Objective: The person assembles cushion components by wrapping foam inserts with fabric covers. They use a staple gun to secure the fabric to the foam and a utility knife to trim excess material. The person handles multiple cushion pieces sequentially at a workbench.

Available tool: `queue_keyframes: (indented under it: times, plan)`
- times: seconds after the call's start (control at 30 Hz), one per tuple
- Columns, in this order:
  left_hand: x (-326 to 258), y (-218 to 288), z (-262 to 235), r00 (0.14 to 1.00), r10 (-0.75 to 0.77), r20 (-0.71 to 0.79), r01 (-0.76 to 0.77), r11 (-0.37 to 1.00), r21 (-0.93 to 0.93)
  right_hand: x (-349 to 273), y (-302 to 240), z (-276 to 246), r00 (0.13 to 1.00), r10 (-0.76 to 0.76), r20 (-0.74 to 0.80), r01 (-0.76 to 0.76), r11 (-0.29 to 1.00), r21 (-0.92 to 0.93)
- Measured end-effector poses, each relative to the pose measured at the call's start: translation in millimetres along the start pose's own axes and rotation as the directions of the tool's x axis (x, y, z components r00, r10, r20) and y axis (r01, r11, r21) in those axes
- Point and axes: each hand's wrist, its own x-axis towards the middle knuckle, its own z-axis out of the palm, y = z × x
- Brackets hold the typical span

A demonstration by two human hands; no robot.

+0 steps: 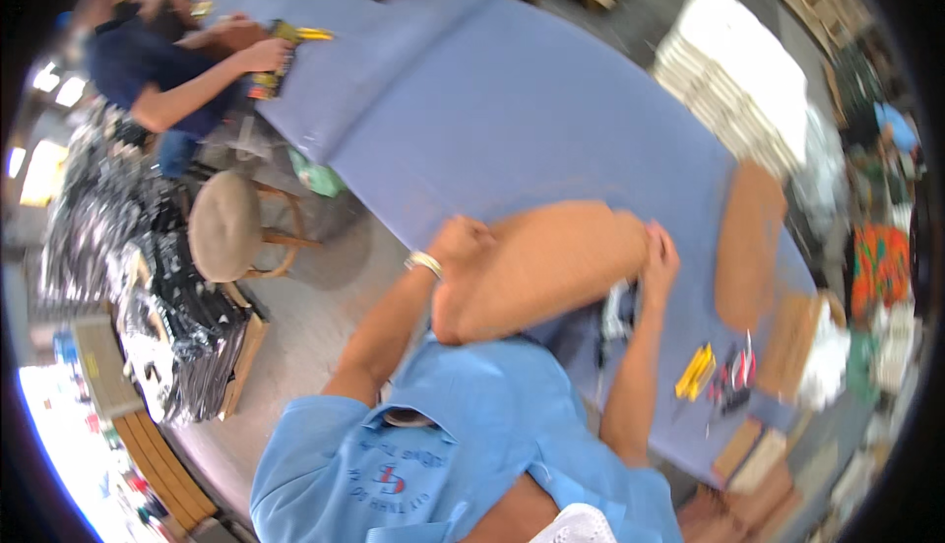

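Note:
A tan, rounded upholstered pad (pixel 551 262), perhaps a chair cushion, is held tilted in front of my body at the near edge of the blue-covered table (pixel 512 100). My left hand (pixel 463 243), a pale band at its wrist, closes on the pad's left edge. At the opposite end my right hand (pixel 661 255) grips the rim between fingers and thumb. Beneath the pad, near my right forearm, a grey and black tool (pixel 618 312) is partly hidden. A second tan pad (pixel 748 248) lies farther right on the table.
Yellow-handled tools (pixel 696 373) and red-handled tools (pixel 743 368) lie on the right, near brown boards (pixel 787 346). Left stand a round stool (pixel 224 226) and a plastic-wrapped stack (pixel 187 346). A co-worker (pixel 167 75) handles a yellow-black tool (pixel 281 56). White stacked sheets (pixel 733 70) stand beyond the table.

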Motion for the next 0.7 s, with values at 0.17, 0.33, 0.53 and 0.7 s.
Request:
queue_keyframes:
  times: [0.17,0.33,0.53,0.7]
  plan:
    - [-37,-3,7,0.989,0.1,-0.109,-0.119,0.977,-0.179,20,-80,14,0.892,0.004,0.451,0.289,0.763,-0.578]
    - [-41,25,16,0.996,-0.06,-0.064,0.057,0.997,-0.042,34,-84,110,0.452,-0.05,0.89,0.799,0.467,-0.38]
    - [-55,46,20,0.96,-0.107,-0.258,0.089,0.993,-0.081,23,-71,189,0.097,0.389,0.916,0.847,0.451,-0.281]
    - [-30,22,37,0.976,-0.111,-0.187,0.125,0.99,0.065,-9,-91,196,0.145,0.352,0.925,0.827,0.47,-0.309]
